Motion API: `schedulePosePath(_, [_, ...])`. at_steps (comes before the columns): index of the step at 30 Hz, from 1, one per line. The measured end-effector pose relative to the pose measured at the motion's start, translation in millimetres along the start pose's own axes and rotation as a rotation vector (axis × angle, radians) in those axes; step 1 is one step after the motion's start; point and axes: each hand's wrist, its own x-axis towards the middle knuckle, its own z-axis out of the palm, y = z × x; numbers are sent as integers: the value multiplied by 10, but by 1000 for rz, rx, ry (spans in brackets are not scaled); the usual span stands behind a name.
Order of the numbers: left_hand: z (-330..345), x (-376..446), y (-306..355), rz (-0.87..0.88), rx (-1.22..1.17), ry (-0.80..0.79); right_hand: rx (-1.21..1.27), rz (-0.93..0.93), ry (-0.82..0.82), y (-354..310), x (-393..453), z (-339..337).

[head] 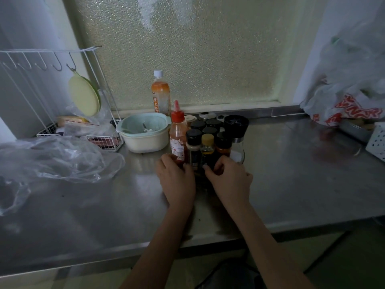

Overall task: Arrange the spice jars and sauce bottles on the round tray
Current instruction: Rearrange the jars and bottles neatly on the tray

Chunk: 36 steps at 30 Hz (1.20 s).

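Note:
A cluster of spice jars with black lids (208,127) stands packed together on the steel counter; the round tray under them is hidden by my hands. A red-capped chili sauce bottle (177,132) stands at the cluster's left, a small yellow-capped bottle (207,145) at the front, a black-lidded grinder (236,130) at the right. My left hand (177,180) is wrapped around the base of the chili sauce bottle. My right hand (229,178) is curled at the front of the cluster, fingers against the jars; what it grips is unclear.
A pale green and cream bowl (145,134) sits left of the jars. A tall orange drink bottle (160,94) stands behind by the frosted window. A white wire rack (62,80) and clear plastic bag (52,159) fill the left; a plastic bag (350,101) and white holder (378,140) the right.

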Motion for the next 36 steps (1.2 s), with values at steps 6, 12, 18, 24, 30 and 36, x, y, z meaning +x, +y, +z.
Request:
schedulePosePath(6, [26,-8,-74,107,35,-188,215,-180,-76,206,-66,-75])
schedulePosePath(12, [68,5,-87,192,64,-291,77,-326,-146,383,-23,-77])
schedulePosePath(18, [224,292,-149,202,44,-581,61,-282,-201,391,346,0])
schedulePosePath(24, [509,677,-155,233,209,-622,68,-268,-252,387,822,218])
schedulePosePath(30, [725,952,-297,265,251,-537,110,-292,-236,377,1113,557])
schedulePosePath(36, [873,1071,-376,243,227,-527,117,-337,-203,375,1286,699])
